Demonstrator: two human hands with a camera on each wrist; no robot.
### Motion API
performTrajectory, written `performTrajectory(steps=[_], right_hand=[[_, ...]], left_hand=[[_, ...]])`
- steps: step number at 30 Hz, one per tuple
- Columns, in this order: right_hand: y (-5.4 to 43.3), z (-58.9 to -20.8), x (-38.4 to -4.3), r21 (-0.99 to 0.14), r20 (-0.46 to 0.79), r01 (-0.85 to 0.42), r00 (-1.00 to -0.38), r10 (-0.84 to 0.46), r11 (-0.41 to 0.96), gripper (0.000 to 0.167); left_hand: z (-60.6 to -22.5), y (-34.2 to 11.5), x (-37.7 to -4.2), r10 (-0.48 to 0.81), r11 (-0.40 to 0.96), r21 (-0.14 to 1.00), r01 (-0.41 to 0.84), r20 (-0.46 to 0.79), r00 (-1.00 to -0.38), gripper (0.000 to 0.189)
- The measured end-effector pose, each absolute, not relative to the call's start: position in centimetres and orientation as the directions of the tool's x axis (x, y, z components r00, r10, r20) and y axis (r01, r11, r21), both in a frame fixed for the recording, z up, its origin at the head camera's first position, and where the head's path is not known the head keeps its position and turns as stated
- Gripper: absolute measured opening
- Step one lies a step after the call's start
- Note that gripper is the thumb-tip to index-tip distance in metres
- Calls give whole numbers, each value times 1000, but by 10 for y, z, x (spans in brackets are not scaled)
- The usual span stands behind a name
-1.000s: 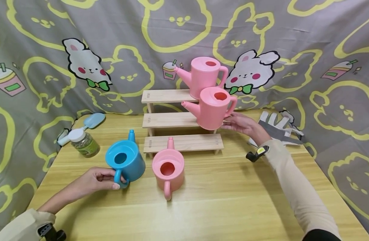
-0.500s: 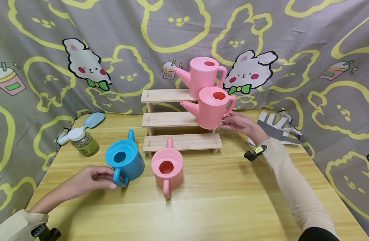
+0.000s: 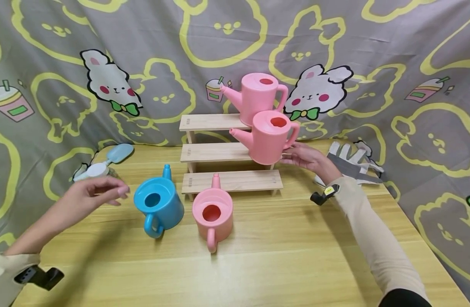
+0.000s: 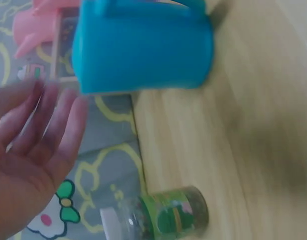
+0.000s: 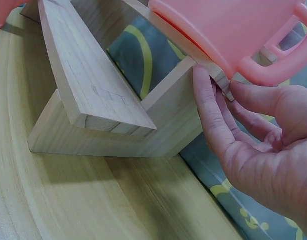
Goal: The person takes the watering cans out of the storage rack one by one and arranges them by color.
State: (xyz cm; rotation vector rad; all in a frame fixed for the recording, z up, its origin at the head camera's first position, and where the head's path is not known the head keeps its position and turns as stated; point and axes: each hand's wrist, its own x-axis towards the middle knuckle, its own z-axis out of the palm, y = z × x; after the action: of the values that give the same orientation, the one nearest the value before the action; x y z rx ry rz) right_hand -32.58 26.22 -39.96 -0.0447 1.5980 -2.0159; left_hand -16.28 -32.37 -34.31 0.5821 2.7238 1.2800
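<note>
My left hand (image 3: 83, 198) hovers with nothing in it, left of the blue watering can (image 3: 169, 209), fingers loosely bent and apart from its handle. In the left wrist view the blue can stands beyond the fingertips. A pink watering can (image 3: 221, 226) stands on the table right of the blue one. My right hand (image 3: 307, 160) pinches the right end of the middle shelf of a three-tier wooden stand (image 3: 250, 181), thumb at the edge and fingers below. A second pink watering can (image 3: 265, 145) sits on that shelf, and a third pink watering can (image 3: 258, 100) on the top tier.
A jar with a white lid (image 3: 97, 169) stands behind my left hand, partly hidden. Past it lies a light blue trowel (image 3: 120, 153). Grey and white gloves (image 3: 352, 164) lie right of the stand. A patterned curtain (image 3: 150, 38) hangs behind the table.
My left hand has let go of the blue can's handle and moved up and left, now covering most of the jar. The right hand and the stand stay put.
</note>
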Motion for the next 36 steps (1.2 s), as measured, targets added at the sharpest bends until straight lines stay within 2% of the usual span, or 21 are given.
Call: performTrajectory(steps=[7, 12, 18, 26, 31, 36], right_hand=[[262, -401, -326, -907, -305, 399, -842, -445, -134, 37], [263, -402, -326, -909, -305, 398, -838, -452, -124, 33], [265, -400, -325, -908, -303, 399, -837, -457, -129, 31], [262, -397, -328, -920, -299, 380, -836, -459, -92, 36], [263, -397, -328, -923, -301, 375, -839, -453, -82, 38], [264, -397, -327, -927, -282, 363, -842, -460, -96, 35]], left_hand=[[-334, -303, -189, 188, 562, 794, 230, 148, -971, 27], [-325, -283, -220, 50, 442, 888, 123, 113, -992, 41], [-318, -260, -262, 123, 402, 915, -33, -90, -988, 48], [-321, -239, -306, 259, 340, 920, -195, -291, -921, 58], [-324, -225, -319, 358, 315, 904, -289, -395, -846, 62], [-328, -216, -321, 366, 334, 890, -310, -426, -828, 61]])
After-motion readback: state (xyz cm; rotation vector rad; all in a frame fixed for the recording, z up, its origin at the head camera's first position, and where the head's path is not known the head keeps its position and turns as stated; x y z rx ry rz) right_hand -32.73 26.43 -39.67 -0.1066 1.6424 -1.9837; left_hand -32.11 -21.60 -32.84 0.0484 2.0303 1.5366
